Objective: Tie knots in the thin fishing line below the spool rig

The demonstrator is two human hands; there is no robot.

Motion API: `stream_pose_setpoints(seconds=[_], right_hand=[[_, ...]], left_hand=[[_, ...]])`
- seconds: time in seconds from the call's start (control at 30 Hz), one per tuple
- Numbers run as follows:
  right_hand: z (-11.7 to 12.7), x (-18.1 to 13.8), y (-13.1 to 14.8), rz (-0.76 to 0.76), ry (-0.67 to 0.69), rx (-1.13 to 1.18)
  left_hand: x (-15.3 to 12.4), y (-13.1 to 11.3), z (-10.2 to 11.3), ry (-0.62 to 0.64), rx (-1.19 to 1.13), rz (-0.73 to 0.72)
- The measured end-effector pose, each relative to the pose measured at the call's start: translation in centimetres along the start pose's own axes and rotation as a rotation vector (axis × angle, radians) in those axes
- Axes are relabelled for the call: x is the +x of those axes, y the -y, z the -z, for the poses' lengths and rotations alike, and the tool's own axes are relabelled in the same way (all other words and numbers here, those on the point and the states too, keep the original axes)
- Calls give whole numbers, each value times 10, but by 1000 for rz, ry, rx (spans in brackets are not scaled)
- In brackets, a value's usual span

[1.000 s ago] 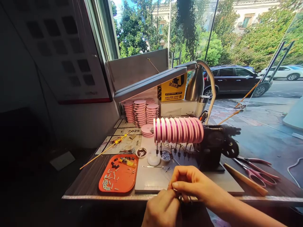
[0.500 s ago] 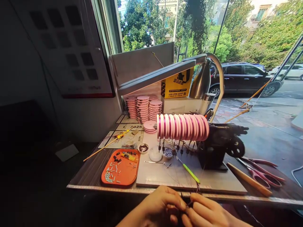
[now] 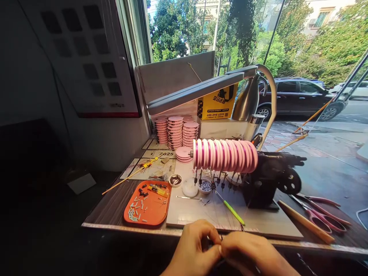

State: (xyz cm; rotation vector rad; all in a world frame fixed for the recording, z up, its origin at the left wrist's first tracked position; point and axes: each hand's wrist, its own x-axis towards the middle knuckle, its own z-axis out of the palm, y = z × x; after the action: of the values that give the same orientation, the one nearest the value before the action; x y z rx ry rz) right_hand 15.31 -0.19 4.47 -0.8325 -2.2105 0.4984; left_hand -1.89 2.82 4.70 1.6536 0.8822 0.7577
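My left hand (image 3: 193, 249) and my right hand (image 3: 249, 252) meet at the near edge of the grey work mat (image 3: 195, 212), fingers pinched together on something small and dark that I cannot make out. Thin lines run from my fingers up across the mat towards a row of pink spools (image 3: 225, 155) mounted on a black winding machine (image 3: 266, 180). A green-tipped tool (image 3: 231, 210) lies on the mat just beyond my hands.
An orange tray (image 3: 148, 209) of small tubes sits at the left. Small dishes (image 3: 189, 188) stand in front of the spools, stacks of pink spools (image 3: 175, 132) behind. Red scissors (image 3: 323, 214) and a wooden stick (image 3: 304, 222) lie at the right. A desk lamp (image 3: 201, 90) overhangs.
My right hand came back from over the mat to the table edge beside my left hand. The green-tipped tool now lies uncovered on the mat. The view shifted slightly.
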Motion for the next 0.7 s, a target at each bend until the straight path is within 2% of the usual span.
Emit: stream_pose_setpoints(seconds=[0.07, 0.1, 0.2, 0.27, 0.33, 0.47, 0.53, 0.63, 0.7], right_hand=[[8, 8, 7, -327, 20, 256], [11, 13, 10, -444, 12, 373], [15, 30, 14, -603, -10, 619], [16, 39, 12, -647, 1, 708], [16, 43, 9, -692, 23, 758], [15, 45, 4, -752, 65, 788], [14, 44, 4, -746, 73, 788], [15, 41, 6, -715, 64, 746], [16, 38, 9, -670, 60, 564]], left_hand=[[-7, 5, -6, -100, 190, -175], [-10, 9, -10, -180, 298, -250], [-14, 18, -22, -481, 634, -510], [-11, 22, -26, -595, 767, -691], [-6, 22, -24, -597, 804, -847], [4, 20, -16, -404, 989, -1093], [6, 24, -16, -395, 997, -1097], [5, 32, -19, -434, 835, -1025], [1, 33, -19, -373, 615, -815]])
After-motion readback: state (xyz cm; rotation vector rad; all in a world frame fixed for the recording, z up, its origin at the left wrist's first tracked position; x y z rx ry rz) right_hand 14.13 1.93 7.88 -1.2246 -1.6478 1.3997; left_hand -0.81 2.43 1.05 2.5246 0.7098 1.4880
